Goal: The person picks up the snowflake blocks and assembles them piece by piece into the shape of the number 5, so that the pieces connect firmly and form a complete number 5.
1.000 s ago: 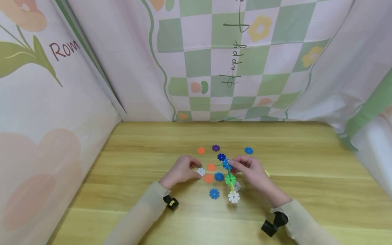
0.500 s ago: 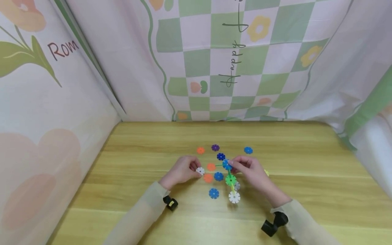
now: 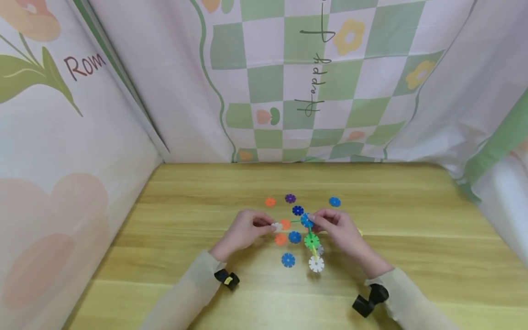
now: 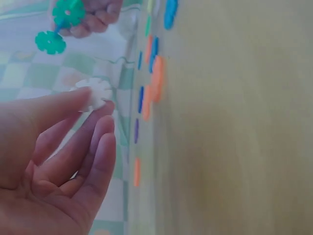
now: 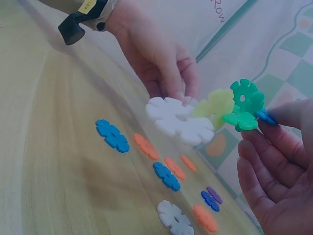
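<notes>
My left hand (image 3: 246, 230) pinches a white notched plastic disc (image 4: 99, 93) between thumb and fingertips, raised off the table. In the head view, my right hand (image 3: 337, 229) holds a joined chain of such discs by its blue disc (image 3: 306, 220). From there the chain runs through green discs (image 5: 244, 121) and a yellow disc (image 5: 215, 108) to a white disc (image 5: 178, 120) at its near end. The two hands are a short way apart, and the left hand's disc does not touch the chain. In the right wrist view the chain hides part of my left hand.
Loose discs lie flat on the wooden table (image 3: 185, 293) beneath and between the hands: orange discs (image 3: 280, 239), blue discs (image 3: 288, 260), a purple disc (image 3: 290, 198) and a grey-white disc (image 5: 175, 218). Another blue disc (image 3: 334, 201) lies farther back. Printed curtains (image 3: 264, 82) hang behind the table.
My left hand has lifted the white disc off the table and moved it slightly right and farther back, tilting it. My right hand with the chain has stayed nearly still.
</notes>
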Demonstrator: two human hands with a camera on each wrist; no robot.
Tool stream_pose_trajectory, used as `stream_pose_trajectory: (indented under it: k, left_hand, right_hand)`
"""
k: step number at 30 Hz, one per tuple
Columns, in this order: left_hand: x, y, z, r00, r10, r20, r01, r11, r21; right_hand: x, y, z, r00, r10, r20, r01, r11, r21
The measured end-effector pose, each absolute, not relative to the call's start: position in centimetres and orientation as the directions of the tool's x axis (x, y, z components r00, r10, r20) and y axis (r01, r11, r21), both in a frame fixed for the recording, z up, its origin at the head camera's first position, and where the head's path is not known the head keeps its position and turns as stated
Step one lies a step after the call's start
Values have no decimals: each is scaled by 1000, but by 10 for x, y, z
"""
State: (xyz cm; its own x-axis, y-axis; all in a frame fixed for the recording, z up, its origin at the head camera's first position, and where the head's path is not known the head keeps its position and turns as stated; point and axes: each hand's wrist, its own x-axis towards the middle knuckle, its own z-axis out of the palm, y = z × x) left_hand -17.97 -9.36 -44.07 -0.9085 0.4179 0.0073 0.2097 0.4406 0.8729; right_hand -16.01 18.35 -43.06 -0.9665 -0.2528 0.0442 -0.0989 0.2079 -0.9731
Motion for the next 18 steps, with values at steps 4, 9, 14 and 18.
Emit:
stream_pose_trajectory:
  k: [4, 9, 14, 18]
  left_hand:
    - [-174, -91, -435, -908, 415, 54, 225, 375, 899]
    - [-168, -88, -428, -908, 408, 99, 242, 317, 917]
    - [-164, -86, -422, -898, 408, 164, 299, 295, 908]
    - [-163, -84, -421, -897, 397, 193, 332, 320, 887]
  right_hand:
    - [-159, 183, -429, -968, -246, 47, -99, 206, -973]
    - [-160, 183, -429, -970, -236, 49, -104, 223, -969]
    - [-161, 183, -431, -968, -241, 65, -125, 243, -962]
    - [-160, 181, -431, -965, -248, 85, -145, 236, -961]
